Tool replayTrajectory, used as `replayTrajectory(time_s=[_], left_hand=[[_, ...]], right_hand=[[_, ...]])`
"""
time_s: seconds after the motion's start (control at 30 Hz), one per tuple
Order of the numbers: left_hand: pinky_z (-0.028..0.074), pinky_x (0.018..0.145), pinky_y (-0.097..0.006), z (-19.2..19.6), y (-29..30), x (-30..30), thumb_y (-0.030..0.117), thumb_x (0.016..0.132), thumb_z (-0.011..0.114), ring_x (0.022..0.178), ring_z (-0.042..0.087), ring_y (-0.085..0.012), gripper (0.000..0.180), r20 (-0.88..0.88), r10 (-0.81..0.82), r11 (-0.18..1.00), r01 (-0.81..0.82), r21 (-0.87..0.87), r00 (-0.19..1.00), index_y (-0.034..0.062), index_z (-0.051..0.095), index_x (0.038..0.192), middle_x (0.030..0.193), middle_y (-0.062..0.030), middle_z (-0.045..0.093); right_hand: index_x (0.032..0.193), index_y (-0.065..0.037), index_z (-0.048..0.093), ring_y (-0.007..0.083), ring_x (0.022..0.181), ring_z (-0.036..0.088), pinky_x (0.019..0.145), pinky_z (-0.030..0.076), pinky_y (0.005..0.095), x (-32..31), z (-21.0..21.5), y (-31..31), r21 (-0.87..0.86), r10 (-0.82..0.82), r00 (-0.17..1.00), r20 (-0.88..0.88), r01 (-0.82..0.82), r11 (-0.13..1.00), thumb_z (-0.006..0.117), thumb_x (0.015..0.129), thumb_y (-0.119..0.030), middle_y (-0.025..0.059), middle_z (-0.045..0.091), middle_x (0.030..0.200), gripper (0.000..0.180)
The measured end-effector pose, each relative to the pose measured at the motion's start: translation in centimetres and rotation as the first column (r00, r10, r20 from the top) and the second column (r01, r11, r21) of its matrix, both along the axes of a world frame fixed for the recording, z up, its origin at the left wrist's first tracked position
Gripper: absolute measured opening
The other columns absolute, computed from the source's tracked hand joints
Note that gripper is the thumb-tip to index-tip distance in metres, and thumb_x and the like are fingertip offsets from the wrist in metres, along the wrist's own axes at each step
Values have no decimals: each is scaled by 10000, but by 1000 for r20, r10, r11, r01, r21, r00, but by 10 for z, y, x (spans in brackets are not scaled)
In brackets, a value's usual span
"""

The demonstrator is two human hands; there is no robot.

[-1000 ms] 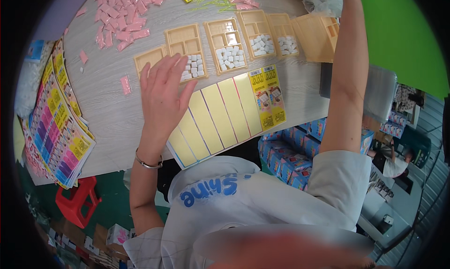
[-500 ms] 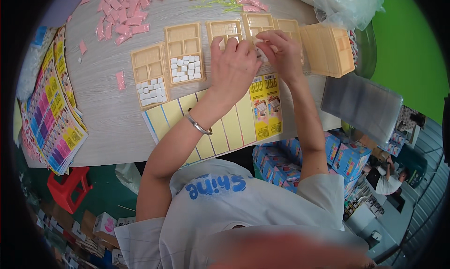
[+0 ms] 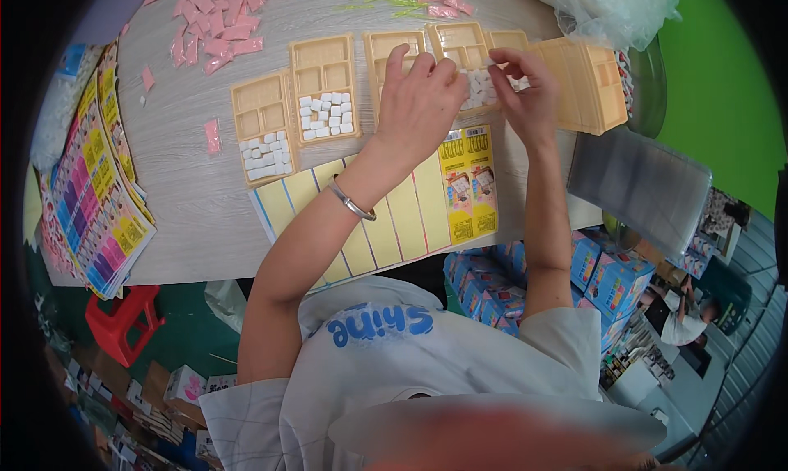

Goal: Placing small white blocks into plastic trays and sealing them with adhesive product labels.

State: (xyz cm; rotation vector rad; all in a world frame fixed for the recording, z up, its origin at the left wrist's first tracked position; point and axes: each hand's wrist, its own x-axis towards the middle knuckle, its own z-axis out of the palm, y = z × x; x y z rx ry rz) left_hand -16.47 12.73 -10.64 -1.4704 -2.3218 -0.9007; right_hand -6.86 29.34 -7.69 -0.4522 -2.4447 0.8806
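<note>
Both hands [image 3: 472, 93] over block-filled trays [image 3: 480, 68]

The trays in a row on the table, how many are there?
5: far-left tray, second tray, third tray under the left hand, fourth tray, fifth tray; more stacked right.

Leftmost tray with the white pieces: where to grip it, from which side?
Likely the leftmost tray by its bare left rim, coming from the left: its white pieces fill the near compartment, another tray crowds its right, and the table on the left is open.
</note>
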Motion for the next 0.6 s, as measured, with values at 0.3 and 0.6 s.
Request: replayTrajectory(time_s=[0.3, 0.6], left_hand=[[347, 1110, -541, -4, 5, 1, 167, 866, 629, 949, 612, -199, 92, -29, 33, 993, -29, 118, 999, 126, 709, 847, 904, -11, 622], [309, 1149, -571, 0, 0, 6, 168, 877, 611, 1041, 604, -211, 135, -55, -3, 992, -4, -128, 998, 122, 735, 902, 984, -16, 641]], right_hand=[[1158, -14, 709, 22, 785, 595, 719, 483, 176, 18, -13, -5, -445, -89, 995, -44, 60, 893, 730, 938, 7, -35, 687, 926, 222], [1159, -13, 711, 46, 803, 602, 693, 474, 188, 8, -20, -20, -599, -139, 982, -127, 36, 800, 723, 936, 16, -1, 693, 937, 225]])
